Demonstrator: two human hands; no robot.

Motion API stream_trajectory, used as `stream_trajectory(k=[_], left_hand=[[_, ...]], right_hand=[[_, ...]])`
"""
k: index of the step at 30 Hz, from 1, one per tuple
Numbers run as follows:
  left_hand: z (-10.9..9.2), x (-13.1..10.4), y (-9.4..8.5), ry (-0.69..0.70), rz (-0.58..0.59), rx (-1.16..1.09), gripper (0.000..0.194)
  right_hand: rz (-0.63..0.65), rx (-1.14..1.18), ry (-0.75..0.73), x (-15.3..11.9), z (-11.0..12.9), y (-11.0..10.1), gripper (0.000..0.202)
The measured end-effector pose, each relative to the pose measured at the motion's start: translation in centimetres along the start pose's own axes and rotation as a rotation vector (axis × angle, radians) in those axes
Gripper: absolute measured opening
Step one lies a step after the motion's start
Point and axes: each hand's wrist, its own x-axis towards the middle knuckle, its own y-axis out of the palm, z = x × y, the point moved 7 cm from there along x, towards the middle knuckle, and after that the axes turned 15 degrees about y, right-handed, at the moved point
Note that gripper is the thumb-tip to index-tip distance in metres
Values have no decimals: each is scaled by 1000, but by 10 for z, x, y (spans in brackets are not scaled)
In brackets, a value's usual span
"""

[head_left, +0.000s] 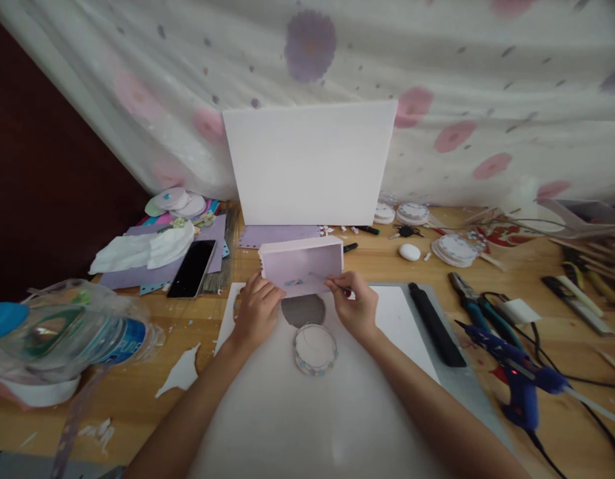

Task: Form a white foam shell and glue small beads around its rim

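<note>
A shallow lilac box [307, 261] with pale edges is tilted up above the white sheet, its inside facing me. My left hand [258, 309] is closed on the box's lower left corner. At the lower right side of the box, my right hand [354, 303] pinches a thin stick-like tool [320, 277], whose tip reaches inside the box. A small bluish piece [294, 283] shows on the lilac inner face. Below the box lie a dark grey disc [304, 311] and a round ring with pale and blue beads [315, 349].
A white panel [310, 166] stands at the back. On the left are a phone [192, 269] and a large plastic bottle [72, 339]. To the right lie a black bar [437, 324], pliers [469, 299], a blue glue gun [516, 369] with its cable, and a white egg-shaped object [409, 252].
</note>
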Motion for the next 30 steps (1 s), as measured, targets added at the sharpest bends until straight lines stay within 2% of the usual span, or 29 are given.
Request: stream_trajectory(k=[3, 7, 10, 12, 14, 16, 20, 22, 24, 26, 28, 30], left_hand=[[5, 5, 0, -3, 34, -36, 23], [21, 14, 4, -26, 66, -112, 19], [32, 20, 3, -36, 79, -144, 18], [32, 23, -4, -52, 61, -138, 21], [20, 23, -15, -82, 17, -138, 29], [-2, 20, -22, -120, 17, -201, 47], [-63, 3, 0, -103, 289, -427, 102], [-79, -6, 14, -110, 384, -457, 102], [-81, -9, 23, -116, 435, -482, 84], [-78, -6, 23, -82, 452, -542, 69], [-74, 1, 18, -10, 463, -630, 72], [-67, 7, 12, 6, 452, -707, 83]], right_hand=[[-70, 161, 76, 1, 8, -24, 16], [-127, 372, 248, -7, 4, -58, 20], [-114, 461, 348, -22, -5, -73, 22], [-125, 486, 397, -32, -13, -78, 23], [-146, 508, 452, -41, -22, -80, 24], [-171, 528, 522, -48, -31, -79, 25], [-191, 550, 602, -52, -43, -76, 27], [-177, 560, 597, -52, -44, -75, 28], [-154, 558, 593, -53, -44, -74, 27], [-129, 547, 598, -54, -43, -73, 27], [-110, 536, 607, -56, -43, -72, 27], [-98, 538, 609, -57, -42, -71, 27]])
